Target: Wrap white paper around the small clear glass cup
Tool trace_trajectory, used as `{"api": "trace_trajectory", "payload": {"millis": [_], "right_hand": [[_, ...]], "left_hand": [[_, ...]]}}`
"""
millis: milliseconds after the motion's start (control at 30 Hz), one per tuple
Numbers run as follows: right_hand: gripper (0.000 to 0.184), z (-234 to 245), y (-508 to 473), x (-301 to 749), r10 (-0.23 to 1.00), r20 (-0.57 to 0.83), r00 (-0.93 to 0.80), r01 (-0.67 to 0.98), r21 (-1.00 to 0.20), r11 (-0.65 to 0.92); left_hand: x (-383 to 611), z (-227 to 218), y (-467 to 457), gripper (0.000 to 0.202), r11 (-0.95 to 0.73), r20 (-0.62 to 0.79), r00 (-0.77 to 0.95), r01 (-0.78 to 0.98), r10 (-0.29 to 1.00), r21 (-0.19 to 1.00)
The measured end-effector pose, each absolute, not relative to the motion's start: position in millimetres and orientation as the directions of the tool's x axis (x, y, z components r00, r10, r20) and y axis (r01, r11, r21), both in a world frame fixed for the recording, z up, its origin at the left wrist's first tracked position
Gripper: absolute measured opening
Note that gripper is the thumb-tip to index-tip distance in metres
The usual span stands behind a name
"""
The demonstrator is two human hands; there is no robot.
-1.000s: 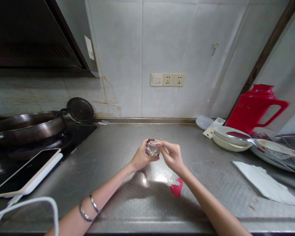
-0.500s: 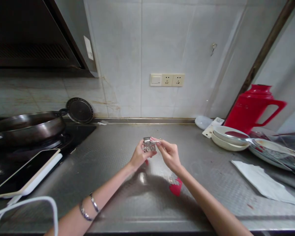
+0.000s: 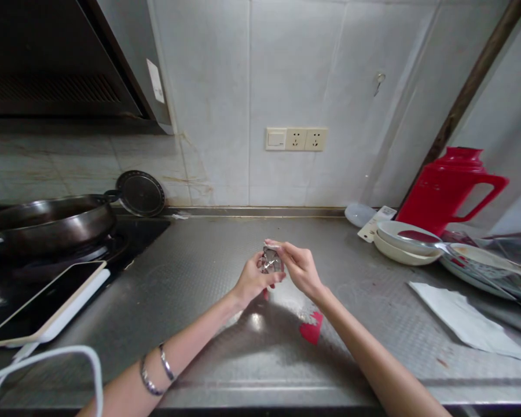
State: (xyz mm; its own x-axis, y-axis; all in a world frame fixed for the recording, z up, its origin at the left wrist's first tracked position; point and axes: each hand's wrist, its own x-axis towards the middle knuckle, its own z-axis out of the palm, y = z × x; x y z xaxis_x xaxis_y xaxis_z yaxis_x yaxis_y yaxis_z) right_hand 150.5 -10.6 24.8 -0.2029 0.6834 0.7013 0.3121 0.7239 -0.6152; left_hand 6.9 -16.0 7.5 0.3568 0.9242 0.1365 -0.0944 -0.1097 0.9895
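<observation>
Left fingers [image 3: 273, 278] curl around the small glass [image 3: 270, 263].

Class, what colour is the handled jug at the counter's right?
The jug is red, shown best in the head view.

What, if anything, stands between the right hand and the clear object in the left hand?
Only a small white piece, possibly tissue, pinched in the right hand, by the top of the clear object, which the left hand holds. Nothing else visible stands between them.
</observation>
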Motion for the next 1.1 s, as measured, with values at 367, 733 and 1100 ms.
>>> {"api": "trace_trajectory", "payload": {"millis": [367, 733, 1100], "right_hand": [[0.03, 35.9, -19.0, 154.9, 0.644, 0.716, -0.27, 0.311, -0.568, 0.762], [0.027, 24.0, -9.3, 152.5, 0.684, 0.682, -0.26, 0.338, -0.599, 0.726], [0.029, 27.1, -11.8, 153.7, 0.729, 0.68, -0.083, 0.27, -0.688, 0.673]], "left_hand": [[8.0, 10.8, -14.0, 0.05, -0.083, 0.092, 0.259, -0.042, 0.962, 0.996], [9.9, 2.7, -13.0, 0.053, -0.113, 0.103, 0.234, 0.03, 0.967, 0.993], [9.4, 2.7, -11.5, 0.049, -0.081, 0.074, 0.229, 0.021, 0.971, 0.996]]}}
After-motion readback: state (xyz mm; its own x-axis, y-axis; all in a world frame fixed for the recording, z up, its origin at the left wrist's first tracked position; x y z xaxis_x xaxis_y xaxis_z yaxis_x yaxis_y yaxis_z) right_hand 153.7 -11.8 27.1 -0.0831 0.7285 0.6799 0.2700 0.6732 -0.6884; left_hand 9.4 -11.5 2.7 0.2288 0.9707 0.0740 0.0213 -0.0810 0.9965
